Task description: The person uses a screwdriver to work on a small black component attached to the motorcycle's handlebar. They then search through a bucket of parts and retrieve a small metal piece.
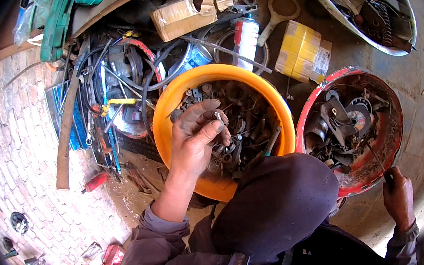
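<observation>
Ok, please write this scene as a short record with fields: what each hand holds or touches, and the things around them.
left hand: over the orange basin, pinching a small metal part in its fingertips
orange basin contents: many small dark metal parts
right hand: at the rim of the red basin, gripping a thin tool
red basin contents: larger dark metal pieces
behind the basins: spray can, cardboard box, yellow box
left side: tangle of cables and tools

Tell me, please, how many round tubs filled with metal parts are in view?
2. The orange tub is under the left hand, which pinches a small metal part. The red tub is to its right, by the right hand. Clutter may hide others.
</observation>
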Available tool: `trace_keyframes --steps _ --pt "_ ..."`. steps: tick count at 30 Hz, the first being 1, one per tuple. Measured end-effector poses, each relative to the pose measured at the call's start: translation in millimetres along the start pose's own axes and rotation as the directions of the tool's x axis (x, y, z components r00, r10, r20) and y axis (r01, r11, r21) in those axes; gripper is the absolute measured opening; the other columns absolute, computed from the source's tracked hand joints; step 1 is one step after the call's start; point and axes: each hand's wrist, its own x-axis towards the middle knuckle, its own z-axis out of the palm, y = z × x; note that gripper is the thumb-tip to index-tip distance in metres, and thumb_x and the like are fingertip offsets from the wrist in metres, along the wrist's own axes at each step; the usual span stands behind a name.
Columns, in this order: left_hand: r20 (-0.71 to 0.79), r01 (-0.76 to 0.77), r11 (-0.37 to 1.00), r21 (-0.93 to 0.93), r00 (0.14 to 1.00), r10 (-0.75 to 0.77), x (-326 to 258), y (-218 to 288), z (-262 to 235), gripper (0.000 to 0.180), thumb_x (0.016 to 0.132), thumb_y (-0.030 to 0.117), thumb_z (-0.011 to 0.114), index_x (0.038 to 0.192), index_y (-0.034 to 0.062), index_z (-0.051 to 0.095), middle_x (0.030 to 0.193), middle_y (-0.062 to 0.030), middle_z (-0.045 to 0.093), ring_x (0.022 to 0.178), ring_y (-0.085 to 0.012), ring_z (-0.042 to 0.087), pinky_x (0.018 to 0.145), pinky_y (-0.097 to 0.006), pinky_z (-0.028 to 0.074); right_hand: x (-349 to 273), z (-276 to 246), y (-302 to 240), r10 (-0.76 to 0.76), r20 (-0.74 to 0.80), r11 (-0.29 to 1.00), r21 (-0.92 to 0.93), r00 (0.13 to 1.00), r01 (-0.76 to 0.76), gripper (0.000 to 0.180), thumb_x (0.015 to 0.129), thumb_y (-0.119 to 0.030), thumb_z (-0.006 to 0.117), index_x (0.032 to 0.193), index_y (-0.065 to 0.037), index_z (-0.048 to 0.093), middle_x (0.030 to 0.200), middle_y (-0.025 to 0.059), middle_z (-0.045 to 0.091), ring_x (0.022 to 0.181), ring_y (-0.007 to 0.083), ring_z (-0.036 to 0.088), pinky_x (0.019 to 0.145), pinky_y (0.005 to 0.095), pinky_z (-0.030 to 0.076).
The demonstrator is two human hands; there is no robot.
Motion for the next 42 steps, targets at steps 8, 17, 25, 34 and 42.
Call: trace_keyframes --steps 8,17,25,34,42 --pt "0.051 0.021 0.997 -0.069 0.999 -0.018 -8 6 5 0.023 0.093 0.009 0.065 0.115 0.0033 0.065 0.092 -0.0121 0.069 0.074 -0.0203 0.066 0.062 -0.031 0.054 -1 1 1 0.008 -0.006 1.0 0.0 1.0 -0.008 0.023 0.078 0.004 0.058 0.1 0.001 0.058 0.086 0.0277 0.065 0.087 0.0466 0.062 0.073 0.0502 0.05" --pt "0.079 0.025 0.989 -0.146 0.997 -0.013 -10 6 3 0.022 0.095 0.009 0.061 0.115 0.003 0.065 0.095 -0.0149 0.069 0.075 -0.0213 0.066 0.062 -0.032 0.055 0 0 0 0.001 -0.002 1.0 0.002 1.0 -0.001 0.021 0.077 0.006 0.058 0.097 0.002 0.057 0.086 0.0275 0.065 0.086 0.0459 0.063 0.072 0.0483 0.05" --pt "0.037 0.0 0.992 -0.124 0.999 0.005 -11 6 5 0.023 0.093 0.009 0.064 0.116 0.0027 0.065 0.095 -0.0078 0.065 0.076 -0.0183 0.063 0.063 -0.031 0.055 0 1 -2 -0.022 -0.027 1.0 0.014 0.999 0.023 0.018 0.078 0.005 0.057 0.096 0.002 0.057 0.082 0.0273 0.064 0.083 0.046 0.062 0.069 0.0474 0.049" --pt "-0.009 -0.056 0.998 -0.037 0.998 0.056 -9 3 4 0.031 0.089 0.003 0.067 0.12 0.0024 0.062 0.093 -0.0056 0.062 0.074 -0.0167 0.061 0.066 -0.031 0.054 0 1 1 0.01 0.003 1.0 0.007 1.0 -0.01 0.019 0.078 0.007 0.057 0.096 0.002 0.057 0.084 0.0278 0.064 0.085 0.046 0.063 0.071 0.048 0.05" --pt "-0.027 -0.037 0.996 -0.083 0.999 0.035 -14 4 -6 0.031 0.092 0.006 0.064 0.122 0.0023 0.06 0.098 -0.0091 0.061 0.078 -0.0187 0.061 0.068 -0.033 0.055 3 0 -2 0.019 0.015 1.0 0.016 1.0 -0.019 0.019 0.078 0.006 0.059 0.097 0.001 0.057 0.087 0.0265 0.066 0.087 0.0441 0.065 0.073 0.0476 0.051"
